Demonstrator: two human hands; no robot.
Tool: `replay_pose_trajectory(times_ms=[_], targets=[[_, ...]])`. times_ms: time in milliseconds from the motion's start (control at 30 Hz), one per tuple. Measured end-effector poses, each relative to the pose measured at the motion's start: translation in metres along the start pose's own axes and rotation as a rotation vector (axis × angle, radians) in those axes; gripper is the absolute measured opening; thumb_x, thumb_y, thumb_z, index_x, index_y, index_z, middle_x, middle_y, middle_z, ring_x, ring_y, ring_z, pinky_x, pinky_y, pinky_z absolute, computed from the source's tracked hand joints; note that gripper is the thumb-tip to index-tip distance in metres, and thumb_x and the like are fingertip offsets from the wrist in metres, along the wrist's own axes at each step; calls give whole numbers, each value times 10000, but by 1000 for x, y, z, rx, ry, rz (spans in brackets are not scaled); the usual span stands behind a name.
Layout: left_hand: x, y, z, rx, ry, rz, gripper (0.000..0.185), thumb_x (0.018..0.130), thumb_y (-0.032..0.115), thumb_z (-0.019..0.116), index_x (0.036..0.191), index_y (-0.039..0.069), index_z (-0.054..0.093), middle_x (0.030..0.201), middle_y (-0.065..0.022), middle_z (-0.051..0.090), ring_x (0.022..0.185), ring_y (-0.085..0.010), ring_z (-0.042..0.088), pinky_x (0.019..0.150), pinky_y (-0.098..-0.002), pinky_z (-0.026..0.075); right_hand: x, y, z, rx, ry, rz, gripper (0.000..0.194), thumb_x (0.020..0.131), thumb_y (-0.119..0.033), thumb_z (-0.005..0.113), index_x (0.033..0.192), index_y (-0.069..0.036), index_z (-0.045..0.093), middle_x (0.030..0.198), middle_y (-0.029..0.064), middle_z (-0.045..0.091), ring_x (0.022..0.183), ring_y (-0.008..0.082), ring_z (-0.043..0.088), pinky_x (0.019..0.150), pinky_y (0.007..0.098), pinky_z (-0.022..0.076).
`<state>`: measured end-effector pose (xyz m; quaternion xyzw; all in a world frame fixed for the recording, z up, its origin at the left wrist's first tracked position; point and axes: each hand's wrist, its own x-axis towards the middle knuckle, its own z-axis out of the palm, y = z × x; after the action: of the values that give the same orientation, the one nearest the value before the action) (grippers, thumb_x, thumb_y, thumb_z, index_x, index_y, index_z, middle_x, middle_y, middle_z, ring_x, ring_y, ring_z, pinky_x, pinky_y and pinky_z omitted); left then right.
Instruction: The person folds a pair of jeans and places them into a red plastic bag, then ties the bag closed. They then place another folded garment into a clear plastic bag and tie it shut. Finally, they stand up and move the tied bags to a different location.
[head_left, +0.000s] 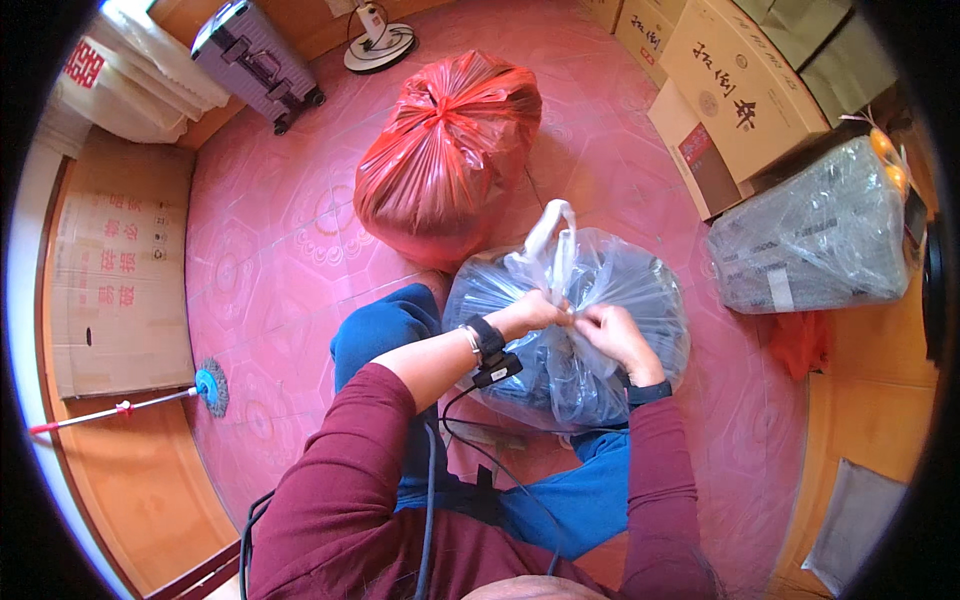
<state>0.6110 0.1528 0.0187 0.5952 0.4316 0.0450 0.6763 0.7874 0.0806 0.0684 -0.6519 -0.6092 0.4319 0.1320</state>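
Note:
A full clear plastic bag (645, 289) with dark contents sits on the floor right in front of my knees. Its gathered neck is pinched between my left hand (538, 313) and my right hand (616, 336), which almost meet there. White handle loops (553, 229) of the bag stand up above my fingers. The fingertips partly hide the gathered plastic, so I cannot tell whether a knot is in it. Just beyond, touching or nearly touching the clear bag, stands a bulging red plastic bag (450, 161) with its top tied.
A purple suitcase (259, 67) and a round white stand base (380, 49) are at the back. Cardboard boxes (750, 90) and a plastic-wrapped package (810, 232) line the right. On the left are a flat carton (124, 270) and a mop (212, 386). A cable (487, 450) hangs from my left wrist.

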Motion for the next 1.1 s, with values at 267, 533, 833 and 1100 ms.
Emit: replay_pose_trajectory(times_ms=[267,533,833,1100], targets=[[-3,2,7,771,195,682,173,738,237,636,776,71,607,773,-129,631,748,-327,636,630,-418,509,28,9,33,65,140,-81,283,783,-219,590,1006,-45,607,920,236,642,896,405,616,724,442,483],[10,3,1,1010,307,619,257,753,280,594,938,116,525,841,-47,568,779,-251,618,627,-382,496,40,22,35,446,-3,196,396,800,-164,636,1173,-49,569,1023,93,655,903,152,595,752,334,481],[-2,-3,-5,1120,392,730,189,754,272,578,889,150,530,714,-14,573,707,-203,618,643,-354,395,33,17,14,704,-248,52,282,866,-82,569,1141,-31,601,1008,39,629,926,101,571,790,279,478],[-16,-4,-10,820,122,744,189,744,214,591,903,114,566,654,-111,596,646,-339,615,646,-439,453,36,18,36,-7,86,-159,162,829,-176,555,874,-20,555,825,215,620,832,402,611,661,424,457]])
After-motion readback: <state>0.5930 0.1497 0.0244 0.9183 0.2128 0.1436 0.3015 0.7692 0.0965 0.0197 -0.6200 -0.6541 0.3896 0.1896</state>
